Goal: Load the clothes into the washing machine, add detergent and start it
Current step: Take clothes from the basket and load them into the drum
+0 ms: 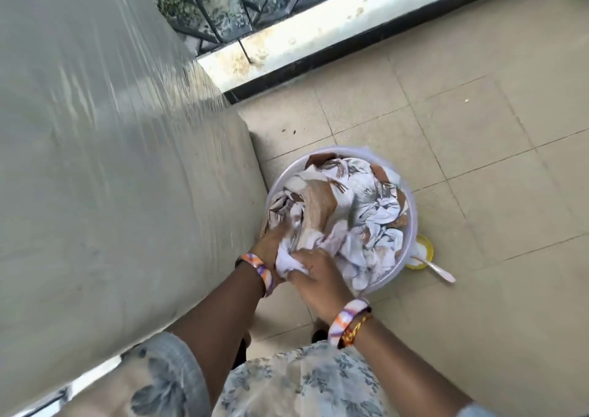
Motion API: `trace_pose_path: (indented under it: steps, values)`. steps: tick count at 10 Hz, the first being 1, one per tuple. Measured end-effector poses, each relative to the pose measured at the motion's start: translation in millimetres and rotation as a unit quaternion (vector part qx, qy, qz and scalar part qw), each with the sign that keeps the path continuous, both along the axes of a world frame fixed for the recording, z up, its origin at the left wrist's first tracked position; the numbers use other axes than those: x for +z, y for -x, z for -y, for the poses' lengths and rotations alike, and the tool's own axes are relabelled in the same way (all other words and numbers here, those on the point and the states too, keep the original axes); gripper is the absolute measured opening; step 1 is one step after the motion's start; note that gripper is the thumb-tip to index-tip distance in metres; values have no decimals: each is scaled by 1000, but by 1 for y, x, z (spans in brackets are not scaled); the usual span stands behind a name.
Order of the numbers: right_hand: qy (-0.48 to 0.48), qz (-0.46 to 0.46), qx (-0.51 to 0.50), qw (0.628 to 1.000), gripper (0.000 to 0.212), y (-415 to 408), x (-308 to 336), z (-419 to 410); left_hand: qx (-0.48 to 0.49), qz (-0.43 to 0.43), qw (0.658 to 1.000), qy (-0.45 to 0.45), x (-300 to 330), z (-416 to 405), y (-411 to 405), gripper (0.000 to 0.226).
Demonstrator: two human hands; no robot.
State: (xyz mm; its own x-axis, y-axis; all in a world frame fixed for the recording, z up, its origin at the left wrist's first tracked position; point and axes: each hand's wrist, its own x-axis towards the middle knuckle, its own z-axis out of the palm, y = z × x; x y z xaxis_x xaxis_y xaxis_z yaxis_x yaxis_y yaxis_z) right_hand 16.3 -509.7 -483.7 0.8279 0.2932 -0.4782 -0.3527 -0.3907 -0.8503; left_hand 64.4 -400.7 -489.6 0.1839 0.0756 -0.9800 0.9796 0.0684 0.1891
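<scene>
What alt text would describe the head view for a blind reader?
Both hands, left hand and right hand, grip patterned clothes in a round basin on a tiled floor, beside a yellow tub holding a spoon.

Both hands clutch patterned clothes in a basin

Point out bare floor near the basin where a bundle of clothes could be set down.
The tiled floor is bare between the basin and the balcony ledge, and to the basin's right. It is crowded at the near right rim, where the yellow detergent tub and spoon sit.
</scene>
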Motion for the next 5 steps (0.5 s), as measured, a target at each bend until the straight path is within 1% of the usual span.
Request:
trace_pose_path:
  steps: [1,2,3,4,5]
  values:
    - [-37,-19,-17,999,26,6,18,14,-119,46,989,-71,37,10,-6,22]
    - [-50,-32,-45,997,31,10,34,31,-167,111,968,-150,62,19,-17,38]
    - [23,10,-67,997,77,13,34,55,-222,198,933,-201,103,32,-23,28]
    - [133,46,-49,989,103,2,39,71,-270,276,897,-216,150,38,-27,24]
    - [153,98,-56,982,117,-19,63,74,-297,342,864,-218,201,39,-34,40]
